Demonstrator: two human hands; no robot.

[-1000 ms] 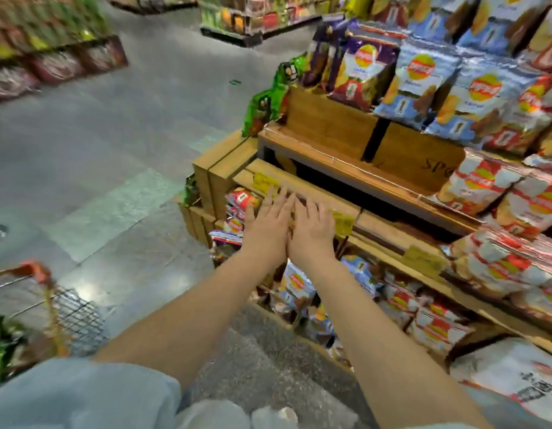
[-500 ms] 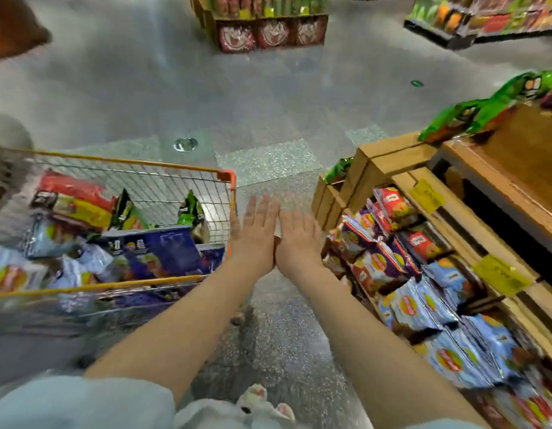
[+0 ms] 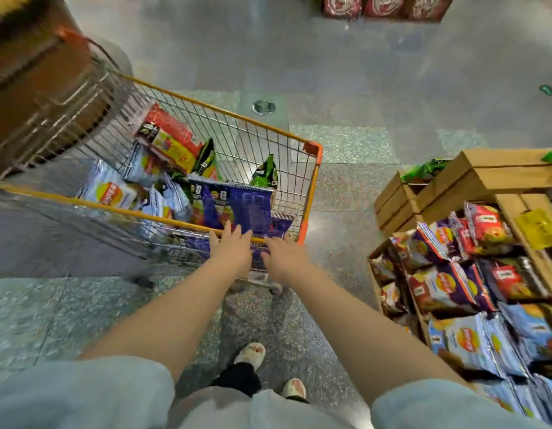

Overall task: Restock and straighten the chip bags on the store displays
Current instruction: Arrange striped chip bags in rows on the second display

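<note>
Purple bag point(image 3: 237, 205): stands upright at the near right end of the cart, its crimped top edge up, leaning against the near rim; a second purple bag shows just behind the rim to its right.
Left hand point(image 3: 230, 244): over the near rim of the cart, fingers straight and spread, fingertips touching the lower part of the purple bag; it grips nothing.
Right hand point(image 3: 282, 253): just right of the left hand, at the same rim, fingers loosely extended toward the purple bag; whether they touch it cannot be told, and they hold nothing.
Cart point(image 3: 188, 213): wire basket with an orange rim, left of centre, on the floor; it carries a heap of chip bags.
Cart load: pale blue bags point(image 3: 114, 190) at the near left, a red bag point(image 3: 169, 136) propped at the far side, green bags point(image 3: 265, 171) upright against the far right wire.
Display point(image 3: 497, 178): wooden crates at the right, stepped upward; a yellow tag point(image 3: 537, 227) sits on its front edge.
Display bags point(image 3: 448, 289): red, purple and pale blue bags packed in rows in the lower crates, pale blue nearest.
Floor point(image 3: 346, 72): grey speckled tile, with a round metal cap point(image 3: 264, 106) beyond the cart.
Person: pale blue sleeves at the near edge, light slippers point(image 3: 250, 352) on the floor below.
</note>
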